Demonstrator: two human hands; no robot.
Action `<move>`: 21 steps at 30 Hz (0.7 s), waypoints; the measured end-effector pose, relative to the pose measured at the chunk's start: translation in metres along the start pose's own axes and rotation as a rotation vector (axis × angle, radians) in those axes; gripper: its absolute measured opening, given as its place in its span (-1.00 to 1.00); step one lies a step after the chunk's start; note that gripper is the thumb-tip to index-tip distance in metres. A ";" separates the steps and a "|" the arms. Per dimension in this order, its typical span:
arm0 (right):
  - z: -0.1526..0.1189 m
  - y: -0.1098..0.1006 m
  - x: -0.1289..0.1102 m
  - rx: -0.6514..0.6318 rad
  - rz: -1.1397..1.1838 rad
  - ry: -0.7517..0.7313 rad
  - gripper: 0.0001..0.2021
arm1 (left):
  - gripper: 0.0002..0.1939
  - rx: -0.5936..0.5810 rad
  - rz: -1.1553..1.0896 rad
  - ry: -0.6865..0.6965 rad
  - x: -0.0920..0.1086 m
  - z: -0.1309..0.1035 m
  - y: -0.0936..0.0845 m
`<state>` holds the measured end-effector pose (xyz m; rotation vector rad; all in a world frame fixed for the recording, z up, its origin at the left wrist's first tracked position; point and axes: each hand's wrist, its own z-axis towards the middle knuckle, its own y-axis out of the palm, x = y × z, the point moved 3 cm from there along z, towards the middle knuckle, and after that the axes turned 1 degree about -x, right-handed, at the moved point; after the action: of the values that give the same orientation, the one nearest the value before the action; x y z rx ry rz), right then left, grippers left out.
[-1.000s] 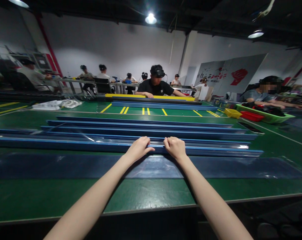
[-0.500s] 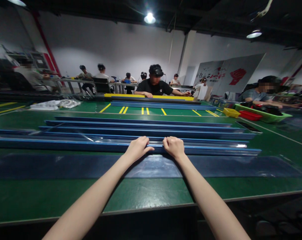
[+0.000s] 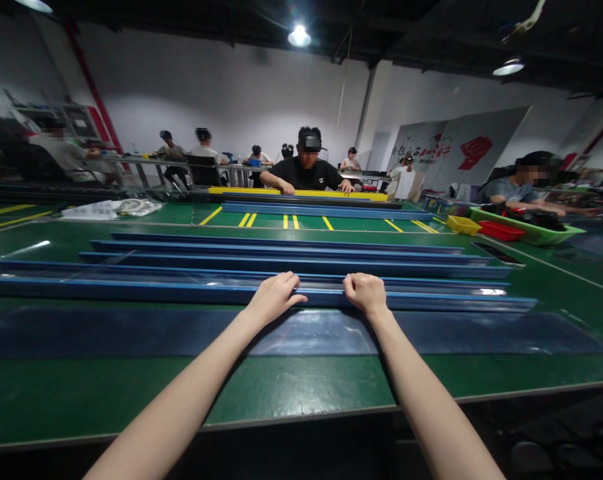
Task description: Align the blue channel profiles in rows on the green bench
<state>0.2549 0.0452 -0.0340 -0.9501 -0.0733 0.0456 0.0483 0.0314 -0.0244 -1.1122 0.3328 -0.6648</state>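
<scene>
A long blue channel-shaped profile (image 3: 131,291) lies across the table, and clear film or plastic shows inside its trough. My left hand (image 3: 275,298) is curled over its near wall, with the thumb stretched along the front. To the right, my right hand (image 3: 365,293) grips the same profile in a closed fist; its fingertips are hidden. Closer to me, a flat, clear bluish plastic strip (image 3: 156,332) lies under my forearms. Behind the held profile rest more blue profiles (image 3: 291,261), parallel to it.
Across the green table (image 3: 291,393) a co-worker (image 3: 308,170) handles a yellow profile (image 3: 241,191). A phone-like dark slab (image 3: 496,253), a yellow tray (image 3: 462,225), a red tray (image 3: 501,231) and a green basket (image 3: 556,235) are at right. Plastic bags (image 3: 94,210) lie at far left.
My right hand has slid right along the profile, and the profile has shifted slightly right. My left hand has barely moved. The co-worker's hands have shifted along the yellow profile.
</scene>
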 end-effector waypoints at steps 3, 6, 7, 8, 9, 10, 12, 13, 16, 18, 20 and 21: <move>-0.001 -0.001 0.009 0.002 -0.006 0.015 -0.62 | -0.78 0.001 -0.039 0.029 0.002 0.000 0.001; -0.002 -0.002 0.011 -0.001 -0.003 0.020 -0.61 | -0.79 0.025 -0.062 0.037 0.004 0.001 0.001; -0.002 -0.002 0.012 -0.001 -0.001 0.021 -0.62 | -0.80 0.029 -0.068 0.038 0.004 0.001 0.000; -0.002 -0.002 0.012 0.002 0.000 0.023 -0.62 | -0.80 0.030 -0.071 0.036 0.003 0.001 -0.002; -0.002 -0.002 0.012 0.007 0.002 0.024 -0.62 | -0.80 0.027 -0.070 0.033 0.003 0.001 -0.003; -0.002 -0.001 0.011 0.013 0.004 0.024 -0.62 | -0.80 0.021 -0.068 0.027 0.002 0.001 -0.004; -0.002 -0.001 0.011 0.025 0.007 0.018 -0.62 | -0.81 0.005 -0.063 0.007 0.000 0.001 -0.007; -0.002 -0.001 0.011 0.030 0.008 0.013 -0.61 | -0.81 -0.001 -0.065 -0.005 -0.002 0.001 -0.009; -0.002 0.001 0.013 0.051 0.005 0.005 -0.61 | -0.82 -0.014 -0.087 -0.031 -0.007 0.000 -0.012; -0.002 0.001 0.018 0.063 -0.001 0.014 -0.61 | -0.82 -0.022 -0.104 -0.033 -0.009 0.000 -0.012; -0.003 0.001 0.024 0.068 -0.007 0.039 -0.61 | -0.83 -0.035 -0.111 -0.024 -0.009 0.000 -0.012; -0.004 0.001 0.028 0.069 -0.010 0.057 -0.61 | -0.83 -0.039 -0.113 -0.016 -0.008 0.000 -0.011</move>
<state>0.2834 0.0450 -0.0361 -0.8818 -0.0236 0.0116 0.0385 0.0331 -0.0151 -1.1797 0.2721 -0.7512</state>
